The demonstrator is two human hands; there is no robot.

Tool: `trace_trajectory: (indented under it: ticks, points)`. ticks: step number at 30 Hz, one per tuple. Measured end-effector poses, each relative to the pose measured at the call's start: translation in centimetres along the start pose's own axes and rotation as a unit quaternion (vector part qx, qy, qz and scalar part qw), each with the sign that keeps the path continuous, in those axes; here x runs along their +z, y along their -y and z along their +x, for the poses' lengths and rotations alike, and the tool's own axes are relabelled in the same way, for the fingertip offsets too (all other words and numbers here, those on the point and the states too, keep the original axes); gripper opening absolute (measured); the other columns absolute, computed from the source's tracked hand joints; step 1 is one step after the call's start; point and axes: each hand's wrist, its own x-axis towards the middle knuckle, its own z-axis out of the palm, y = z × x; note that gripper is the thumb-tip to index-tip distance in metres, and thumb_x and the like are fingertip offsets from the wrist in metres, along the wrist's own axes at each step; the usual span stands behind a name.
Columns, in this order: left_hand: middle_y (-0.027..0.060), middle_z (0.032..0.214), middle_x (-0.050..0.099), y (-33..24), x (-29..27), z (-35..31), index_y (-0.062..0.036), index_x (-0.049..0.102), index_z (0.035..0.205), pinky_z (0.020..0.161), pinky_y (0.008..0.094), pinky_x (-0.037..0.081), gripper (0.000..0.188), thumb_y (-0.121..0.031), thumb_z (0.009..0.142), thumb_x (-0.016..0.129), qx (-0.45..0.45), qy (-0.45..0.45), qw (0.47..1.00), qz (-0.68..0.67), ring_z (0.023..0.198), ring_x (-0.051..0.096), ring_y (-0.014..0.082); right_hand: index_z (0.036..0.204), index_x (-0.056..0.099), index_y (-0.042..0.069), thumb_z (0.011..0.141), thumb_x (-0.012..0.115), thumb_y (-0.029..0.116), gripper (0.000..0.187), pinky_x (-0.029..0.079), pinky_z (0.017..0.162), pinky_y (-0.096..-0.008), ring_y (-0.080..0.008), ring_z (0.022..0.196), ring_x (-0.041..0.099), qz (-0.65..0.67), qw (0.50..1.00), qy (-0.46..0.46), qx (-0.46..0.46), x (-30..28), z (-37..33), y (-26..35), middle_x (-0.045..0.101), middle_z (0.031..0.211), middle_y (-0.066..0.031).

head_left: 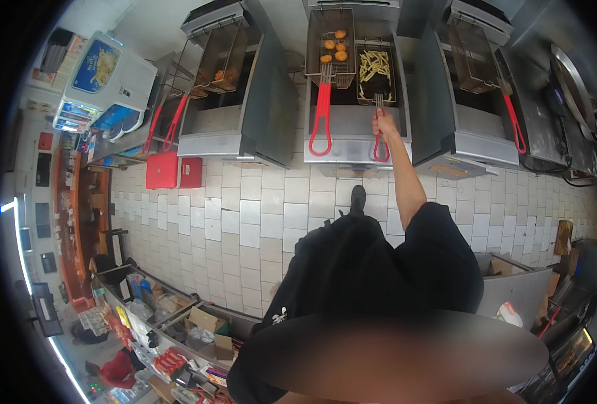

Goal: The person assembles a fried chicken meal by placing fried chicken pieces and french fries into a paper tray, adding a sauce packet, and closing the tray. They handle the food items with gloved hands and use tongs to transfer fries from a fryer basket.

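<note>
My right hand (384, 124) is closed around the red handle of a fryer basket (395, 81). French fries (375, 65) lie in that basket, mostly toward its far end, over the dark fryer well. Just left of it, a second fryer basket (344, 75) sits higher, with several round golden fried pieces (339, 47) in it. Its red handle (320, 121) points toward me and is untouched. My left hand does not show in the picture.
To the left stands another fryer (211, 143) with a basket (223, 57) holding browned food. A third fryer (470, 149) with a raised basket (474, 60) is on the right. Red boxes (167, 171) stand on the tiled floor (244, 222). Behind me are bins with cartons (204, 320).
</note>
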Motion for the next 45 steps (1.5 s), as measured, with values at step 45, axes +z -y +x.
trace_trajectory:
  ticks: [45]
  points:
    - [0.0141, 0.106, 0.07, -16.1, 10.5, 10.1, -0.0054, 0.054, 0.131, 0.07, 0.0408, 0.057, 0.049, -0.043, 0.099, 0.058, 0.111, 0.063, 0.991, 0.039, 0.089, 0.072, 0.0276, 0.089, 0.05, 0.01, 0.107, 0.051, 0.037, 0.033, 0.029, 0.038, -0.0272, -0.0075, 0.043, 0.036, -0.072, 0.995, -0.072, 0.011, 3.1, -3.5, 0.5, 0.043, 0.06, 0.0033]
